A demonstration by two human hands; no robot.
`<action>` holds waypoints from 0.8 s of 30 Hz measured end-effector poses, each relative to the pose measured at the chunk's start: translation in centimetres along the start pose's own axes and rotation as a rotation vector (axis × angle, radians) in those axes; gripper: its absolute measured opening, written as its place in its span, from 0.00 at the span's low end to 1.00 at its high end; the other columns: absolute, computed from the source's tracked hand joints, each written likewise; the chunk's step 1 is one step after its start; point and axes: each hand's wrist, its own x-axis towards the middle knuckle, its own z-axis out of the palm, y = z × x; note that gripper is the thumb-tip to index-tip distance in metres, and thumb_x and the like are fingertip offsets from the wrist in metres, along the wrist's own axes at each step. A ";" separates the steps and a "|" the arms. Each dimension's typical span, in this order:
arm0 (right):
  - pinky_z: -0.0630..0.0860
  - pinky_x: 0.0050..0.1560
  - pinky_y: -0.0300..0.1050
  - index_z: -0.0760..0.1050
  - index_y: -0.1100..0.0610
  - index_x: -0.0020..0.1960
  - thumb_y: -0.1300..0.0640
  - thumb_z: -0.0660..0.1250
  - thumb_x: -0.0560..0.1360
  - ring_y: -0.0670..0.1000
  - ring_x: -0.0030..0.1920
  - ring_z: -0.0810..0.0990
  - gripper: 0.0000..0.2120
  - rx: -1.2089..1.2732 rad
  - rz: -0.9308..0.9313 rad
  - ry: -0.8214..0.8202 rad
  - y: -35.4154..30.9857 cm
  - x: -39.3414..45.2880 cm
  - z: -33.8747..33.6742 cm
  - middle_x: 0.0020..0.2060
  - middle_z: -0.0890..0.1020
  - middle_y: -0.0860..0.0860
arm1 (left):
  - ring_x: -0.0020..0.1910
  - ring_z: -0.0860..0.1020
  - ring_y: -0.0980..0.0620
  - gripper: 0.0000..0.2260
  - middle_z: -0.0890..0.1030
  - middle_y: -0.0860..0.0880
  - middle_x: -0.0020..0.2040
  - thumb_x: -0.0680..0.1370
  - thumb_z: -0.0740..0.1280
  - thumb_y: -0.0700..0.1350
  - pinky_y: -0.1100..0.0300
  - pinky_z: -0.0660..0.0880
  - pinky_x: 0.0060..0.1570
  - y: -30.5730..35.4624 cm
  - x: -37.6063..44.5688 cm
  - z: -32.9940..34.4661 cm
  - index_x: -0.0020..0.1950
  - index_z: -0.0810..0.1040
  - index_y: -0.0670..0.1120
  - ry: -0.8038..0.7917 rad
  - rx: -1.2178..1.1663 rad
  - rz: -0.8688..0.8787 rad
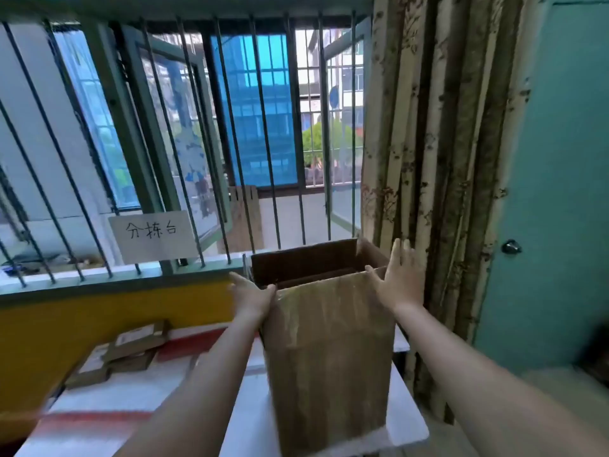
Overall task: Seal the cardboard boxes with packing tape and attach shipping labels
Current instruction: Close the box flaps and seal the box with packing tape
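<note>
A tall brown cardboard box [329,357] stands upright on the white table [138,400], its top flaps open. My left hand [252,295] presses flat against the box's upper left side, thumb at the near top corner. On the opposite side my right hand [400,278] lies flat with straight fingers against the upper right side, fingertips reaching past the rim. No tape or loose labels are in view.
Several small flat brown parcels [128,347] with labels lie stacked at the table's left. A barred window [197,143] with a handwritten paper sign [153,235] is behind. A patterned curtain [435,159] and a teal door [560,192] stand to the right.
</note>
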 end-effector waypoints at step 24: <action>0.73 0.64 0.49 0.71 0.58 0.70 0.32 0.52 0.78 0.52 0.61 0.76 0.35 0.887 0.322 -0.430 5.9 -2.0 3.1 0.59 0.78 0.51 | 0.75 0.67 0.42 0.45 0.68 0.49 0.77 0.70 0.47 0.81 0.38 0.62 0.74 -7.4 -5.9 6.3 0.80 0.59 0.56 0.103 -0.374 -0.122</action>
